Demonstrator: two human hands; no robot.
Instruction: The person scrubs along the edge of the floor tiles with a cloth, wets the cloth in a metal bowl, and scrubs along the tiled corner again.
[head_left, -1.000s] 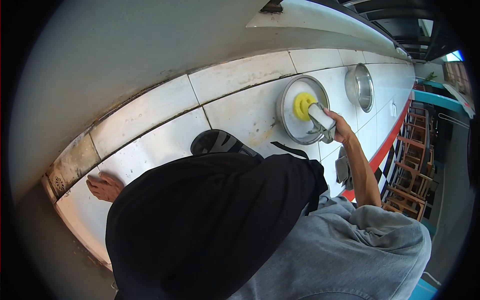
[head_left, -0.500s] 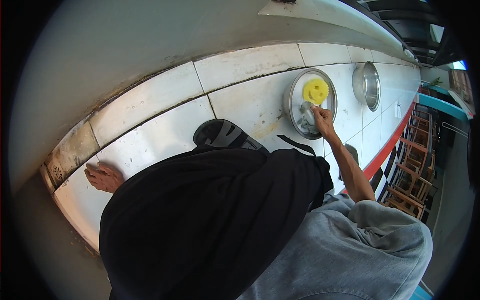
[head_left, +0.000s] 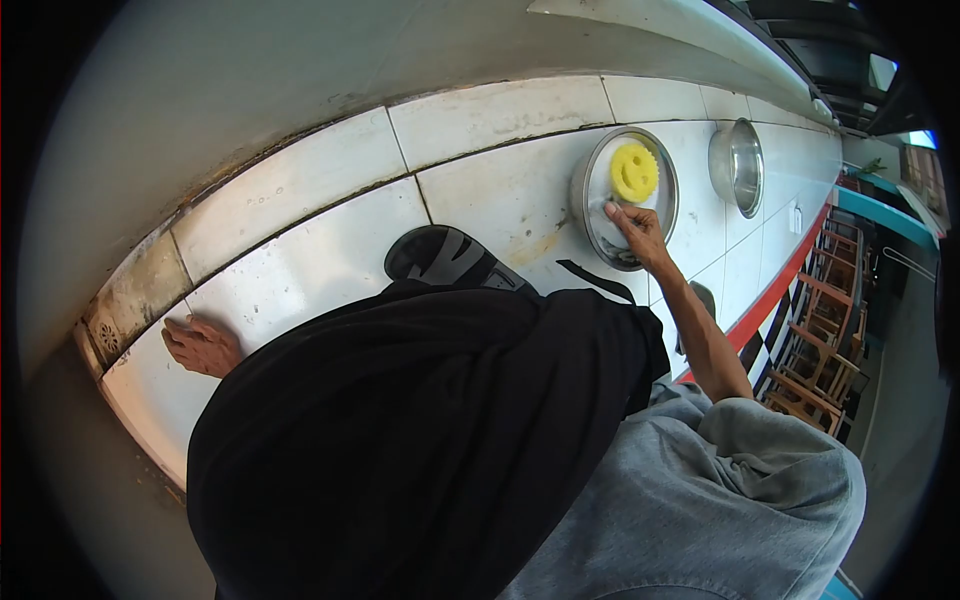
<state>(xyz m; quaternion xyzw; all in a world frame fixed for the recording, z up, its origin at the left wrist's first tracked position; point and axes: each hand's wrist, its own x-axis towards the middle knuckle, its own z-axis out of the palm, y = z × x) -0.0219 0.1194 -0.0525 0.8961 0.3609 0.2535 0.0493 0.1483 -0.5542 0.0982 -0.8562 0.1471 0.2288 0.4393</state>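
Note:
My right hand (head_left: 638, 234) reaches over a round metal pan (head_left: 673, 185), its thumb and fingertips pinched together. A small pale bit shows at the fingertips, too small to name. Just above the fingers, a yellow smiley-face sponge (head_left: 634, 172) lies inside the pan. Some greyish pieces (head_left: 618, 252) are partly visible below the hand, near the pan's lower rim. Far to the left, my left hand (head_left: 204, 346) rests on the white tiles with its thumb apart and nothing visible in it. Black cloth hides its wrist.
A second metal bowl (head_left: 737, 170) stands further along the tiled surface (head_left: 300, 235). A black and grey shoe (head_left: 440, 262) is near the pan. Along the top runs a plain wall (head_left: 300, 60). Wooden chairs (head_left: 825, 330) stand beyond the red edge (head_left: 755, 318).
My right hand has shifted slightly within the pan, and the pale grey clump at its fingertips no longer shows there. The whole view has moved a little; my left hand stays on the tiles.

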